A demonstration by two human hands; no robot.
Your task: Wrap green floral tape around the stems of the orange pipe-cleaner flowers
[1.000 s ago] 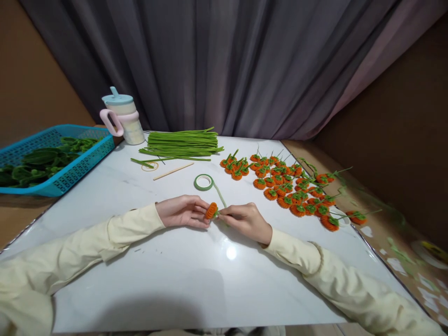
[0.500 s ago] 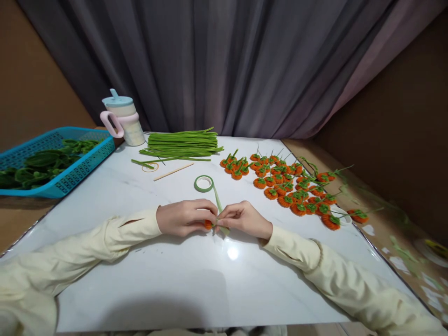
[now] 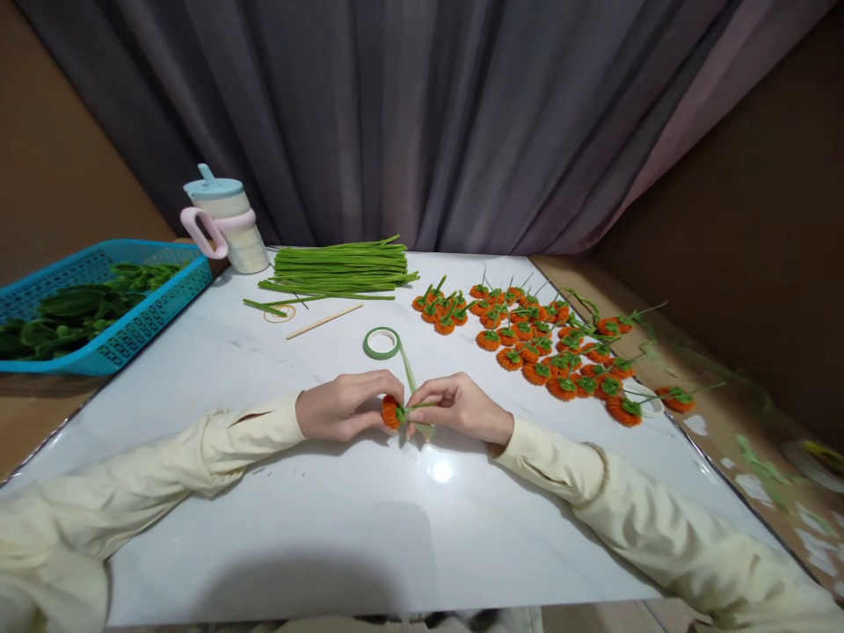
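Between the fingertips of my left hand [image 3: 349,405] is a small, ribbed orange pumpkin ornament [image 3: 391,412], lying on its side with its green top to the right. My right hand [image 3: 462,408] pinches green floral tape [image 3: 408,369] close against the ornament's thin green stem. A loose tape end shows below the right fingers. The tape runs back to its roll [image 3: 381,344], flat on the table beyond my hands. How the tape sits around the stem is partly hidden by the fingers.
Several similar orange pumpkins [image 3: 535,373] with green stems cover the table's right side. Green pipe cleaners [image 3: 341,269] lie at the back, near a wooden stick [image 3: 324,322] and a handled tumbler [image 3: 228,224]. A blue basket [image 3: 155,309] of green leaf pieces stands left.
My left hand has turned over, from palm-up under the pumpkin to gripping it from above. My right hand stays at the stem, and the tape's loose end has come into sight below it.
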